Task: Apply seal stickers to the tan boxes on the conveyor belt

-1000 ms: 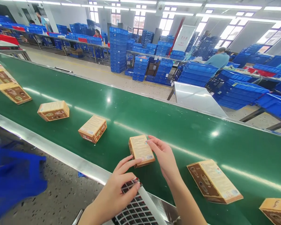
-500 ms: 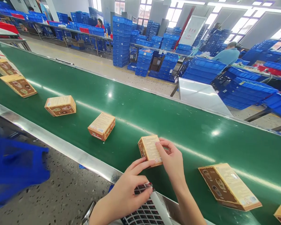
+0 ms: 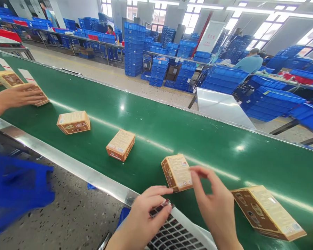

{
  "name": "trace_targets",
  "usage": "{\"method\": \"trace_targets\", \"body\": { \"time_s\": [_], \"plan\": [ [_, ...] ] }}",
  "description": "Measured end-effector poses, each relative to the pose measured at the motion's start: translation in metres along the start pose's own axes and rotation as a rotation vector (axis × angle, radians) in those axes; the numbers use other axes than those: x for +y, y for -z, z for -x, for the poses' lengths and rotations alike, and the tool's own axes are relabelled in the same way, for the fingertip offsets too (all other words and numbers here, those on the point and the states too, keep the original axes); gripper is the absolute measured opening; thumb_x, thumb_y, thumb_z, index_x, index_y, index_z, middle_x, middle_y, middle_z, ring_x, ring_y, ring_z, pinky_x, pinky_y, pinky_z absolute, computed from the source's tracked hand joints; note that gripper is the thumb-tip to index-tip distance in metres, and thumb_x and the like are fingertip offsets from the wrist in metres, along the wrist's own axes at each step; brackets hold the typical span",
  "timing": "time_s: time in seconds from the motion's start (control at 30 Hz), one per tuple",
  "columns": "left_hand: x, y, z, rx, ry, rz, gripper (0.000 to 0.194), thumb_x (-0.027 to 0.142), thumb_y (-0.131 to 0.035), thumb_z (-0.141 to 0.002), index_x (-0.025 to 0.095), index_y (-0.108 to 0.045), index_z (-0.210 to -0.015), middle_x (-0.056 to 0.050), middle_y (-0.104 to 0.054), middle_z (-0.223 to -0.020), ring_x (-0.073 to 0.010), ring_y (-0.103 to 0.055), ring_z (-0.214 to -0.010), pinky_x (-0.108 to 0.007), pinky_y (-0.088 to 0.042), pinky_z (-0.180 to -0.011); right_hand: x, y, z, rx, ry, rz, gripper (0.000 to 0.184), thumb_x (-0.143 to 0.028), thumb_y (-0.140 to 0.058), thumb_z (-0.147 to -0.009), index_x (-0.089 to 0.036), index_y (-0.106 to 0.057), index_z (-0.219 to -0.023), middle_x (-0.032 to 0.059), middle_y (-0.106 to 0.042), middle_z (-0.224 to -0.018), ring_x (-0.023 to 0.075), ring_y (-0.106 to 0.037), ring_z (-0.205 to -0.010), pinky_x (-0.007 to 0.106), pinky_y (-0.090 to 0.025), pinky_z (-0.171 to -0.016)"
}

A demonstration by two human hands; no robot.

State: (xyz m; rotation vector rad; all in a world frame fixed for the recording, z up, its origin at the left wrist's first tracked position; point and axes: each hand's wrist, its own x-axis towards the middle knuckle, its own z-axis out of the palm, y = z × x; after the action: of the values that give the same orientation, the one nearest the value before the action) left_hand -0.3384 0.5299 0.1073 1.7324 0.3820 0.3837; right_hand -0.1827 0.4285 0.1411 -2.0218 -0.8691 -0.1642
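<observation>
My left hand (image 3: 148,211) grips a dark sheet with a white grid (image 3: 169,232), apparently a sticker sheet, between thumb and fingers. Its outstretched fingertips reach the lower left corner of a cardboard box (image 3: 177,172). This tan and brown box lies on the green conveyor belt (image 3: 143,166), its printed text face up, with a small red and blue mark near its upper right edge. Beside that box's right edge is my right hand (image 3: 215,201), thumb and forefinger loosely curved, nothing visible in it. Farther right lies a larger-looking box (image 3: 268,211) of the same design.
More boxes lie leftward on the belt, including a near one (image 3: 120,145) and another (image 3: 73,122). Another person's hand (image 3: 23,96) rests over a box at far left. A metal rail (image 3: 94,175) edges the belt. A blue plastic stool (image 3: 21,194) stands below; blue crates (image 3: 134,48) are stacked beyond.
The boxes have shifted right along the belt. My right hand has let go of the box and drawn away to the right. Another person's hand has come in at far left.
</observation>
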Motion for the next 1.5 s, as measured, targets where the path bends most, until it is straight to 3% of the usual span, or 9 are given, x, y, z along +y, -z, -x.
{"method": "trace_targets", "body": {
  "time_s": [0.1,0.2,0.43,0.63,0.83,0.93,1.03,1.17,1.5],
  "plan": [
    [0.005,0.001,0.004,0.018,0.2,0.117,0.038,0.043,-0.052,-0.096,0.019,-0.054,-0.066,0.001,-0.057,-0.064,-0.014,-0.051,-0.063,-0.025,-0.04,-0.059,-0.008,0.007,0.03,-0.291,0.184,-0.127,0.012,-0.033,-0.056,-0.102,-0.028,-0.064,-0.109,-0.0005,-0.072,-0.091,0.0173,-0.07,-0.077,0.023,-0.057,-0.072],
    [0.011,0.004,0.005,-0.012,0.263,0.194,0.044,0.05,-0.05,-0.096,0.019,-0.047,-0.065,0.005,-0.038,-0.062,-0.0122,-0.033,-0.061,-0.025,-0.027,-0.055,-0.007,0.008,0.044,-0.41,0.321,-0.14,0.017,-0.026,-0.056,-0.103,-0.03,-0.057,-0.121,-0.0026,-0.071,-0.095,0.0128,-0.071,-0.079,0.016,-0.057,-0.075],
    [0.019,0.012,0.012,-0.107,0.27,0.114,0.04,0.051,-0.038,-0.098,0.019,-0.047,-0.075,0.002,-0.047,-0.07,-0.0156,-0.039,-0.068,-0.028,-0.031,-0.064,-0.003,0.002,0.031,-0.364,0.524,-0.018,0.013,-0.024,-0.048,-0.108,-0.022,-0.057,-0.118,0.0021,-0.07,-0.09,0.016,-0.07,-0.078,0.024,-0.056,-0.075],
    [0.017,0.013,0.011,0.001,0.314,0.109,0.043,0.055,-0.035,-0.097,0.02,-0.047,-0.075,0.002,-0.045,-0.071,-0.0166,-0.039,-0.07,-0.029,-0.033,-0.066,-0.015,-0.002,0.031,-0.266,0.736,0.089,0.015,-0.006,-0.056,-0.098,-0.017,-0.062,-0.106,0.0073,-0.073,-0.102,0.0227,-0.069,-0.092,0.035,-0.05,-0.089],
    [0.01,0.036,0.011,0.157,0.348,0.115,0.041,0.053,-0.044,-0.095,0.022,-0.039,-0.068,0.005,-0.033,-0.065,-0.0143,-0.035,-0.062,-0.026,-0.031,-0.058,-0.017,-0.019,0.009,-0.336,0.05,-0.358,0.009,-0.033,-0.055,-0.102,-0.028,-0.062,-0.105,0.004,-0.074,-0.109,0.0206,-0.071,-0.099,0.032,-0.057,-0.082],
    [0.009,0.055,0.014,0.17,0.275,-0.002,0.033,0.045,-0.049,-0.093,0.021,-0.051,-0.071,0.002,-0.049,-0.069,-0.0165,-0.049,-0.067,-0.028,-0.041,-0.065,-0.011,-0.051,-0.02,-0.37,-0.276,-0.554,0.044,-0.055,-0.062,-0.091,-0.025,-0.057,-0.122,0.0114,-0.071,-0.122,0.0275,-0.068,-0.107,0.042,-0.056,-0.087],
    [0.009,0.069,0.013,0.185,0.109,-0.151,0.024,0.036,-0.05,-0.093,0.022,-0.061,-0.077,-0.007,-0.071,-0.105,-0.0251,-0.063,-0.102,-0.037,-0.049,-0.091,-0.008,-0.081,-0.047,-0.418,-0.349,-0.659,0.065,-0.06,-0.072,-0.077,-0.023,-0.054,-0.126,0.0144,-0.069,-0.126,0.0306,-0.065,-0.115,0.047,-0.054,-0.093],
    [0.003,0.072,0.005,0.127,0.004,-0.276,0.024,0.029,-0.049,-0.093,0.021,-0.059,-0.072,-0.008,-0.05,-0.154,-0.0338,-0.029,-0.152,-0.054,-0.036,-0.117,-0.009,-0.098,-0.064,-0.42,-0.368,-0.701,0.062,-0.062,-0.075,-0.071,-0.022,-0.061,-0.116,0.0126,-0.073,-0.117,0.0303,-0.067,-0.11,0.044,-0.055,-0.089],
    [-0.005,0.042,-0.009,-0.076,-0.011,-0.189,0.021,0.018,-0.051,-0.094,0.02,-0.059,-0.074,-0.006,-0.03,-0.165,-0.0338,-0.014,-0.155,-0.058,-0.031,-0.123,-0.006,-0.087,-0.052,-0.274,-0.524,-0.66,0.048,-0.061,-0.078,-0.066,-0.016,-0.072,-0.083,0.0141,-0.073,-0.112,0.0287,-0.069,-0.094,0.036,-0.055,-0.075]
  ]
}}
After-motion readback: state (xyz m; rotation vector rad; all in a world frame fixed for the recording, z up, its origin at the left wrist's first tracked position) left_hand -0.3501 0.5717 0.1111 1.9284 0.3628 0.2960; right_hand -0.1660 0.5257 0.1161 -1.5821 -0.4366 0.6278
